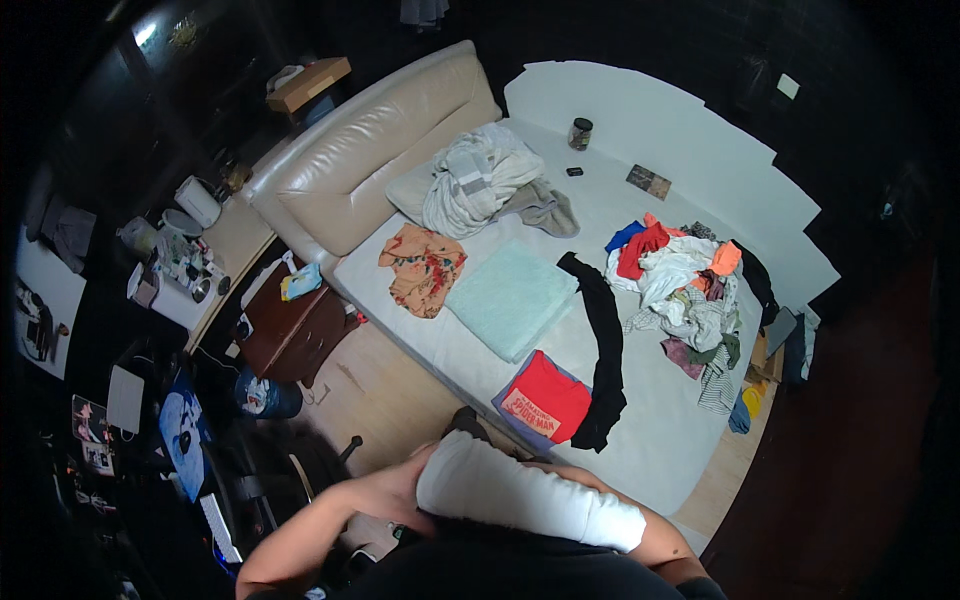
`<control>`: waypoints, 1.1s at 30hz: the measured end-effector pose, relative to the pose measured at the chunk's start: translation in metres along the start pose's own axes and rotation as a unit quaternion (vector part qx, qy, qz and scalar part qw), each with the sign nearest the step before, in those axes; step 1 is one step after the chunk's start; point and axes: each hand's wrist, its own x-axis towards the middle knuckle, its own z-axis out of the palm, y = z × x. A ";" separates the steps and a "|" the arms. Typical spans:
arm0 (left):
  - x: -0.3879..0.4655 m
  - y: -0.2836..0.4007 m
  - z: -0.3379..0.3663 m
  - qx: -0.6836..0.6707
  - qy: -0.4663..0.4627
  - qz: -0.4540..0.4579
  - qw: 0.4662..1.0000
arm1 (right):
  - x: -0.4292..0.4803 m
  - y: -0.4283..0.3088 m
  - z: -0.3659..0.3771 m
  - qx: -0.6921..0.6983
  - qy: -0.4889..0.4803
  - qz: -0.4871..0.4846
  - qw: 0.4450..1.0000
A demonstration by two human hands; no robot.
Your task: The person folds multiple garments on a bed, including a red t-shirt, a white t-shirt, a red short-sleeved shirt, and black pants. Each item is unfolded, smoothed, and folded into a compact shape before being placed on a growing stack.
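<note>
A white cloth (525, 491), doubled into a long band, lies across the front of my body. My left hand (401, 484) is at its left end, slightly blurred, with its fingers partly behind the cloth. The cloth covers my right hand; only the forearm shows along its right side. On the bed ahead lie a folded red printed T-shirt (551, 394) on a purple garment, a long black garment (604, 352), a folded mint-green towel (514, 300) and a crumpled orange patterned garment (424, 270). A heap of mixed clothes (667, 277) lies farther right.
A bunched grey-white blanket (480, 180) lies near the beige padded headboard (375, 142). A lidded jar (580, 134) stands at the bed's far side. To the left are a brown bedside cabinet (289, 322), a blue waste bin (270, 394) and a black chair (277, 465).
</note>
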 end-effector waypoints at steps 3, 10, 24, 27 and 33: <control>0.031 -0.012 0.008 0.147 0.162 -0.073 0.973 | 0.054 0.022 0.000 -0.026 -0.011 -0.012 1.000; 0.067 -0.056 -0.062 -0.062 0.130 -0.036 0.989 | 0.177 0.039 -0.038 -0.039 0.059 -0.061 0.996; 0.114 -0.235 -0.356 -0.219 0.352 -0.037 0.909 | 0.394 -0.054 -0.155 0.356 0.195 -0.067 0.911; 0.129 -0.249 -0.417 -0.324 0.394 0.004 0.860 | 0.465 -0.112 -0.203 0.288 0.202 -0.030 0.936; 0.181 -0.348 -0.490 -0.492 0.481 -0.060 0.723 | 0.574 -0.128 -0.322 -0.040 0.519 -0.015 0.854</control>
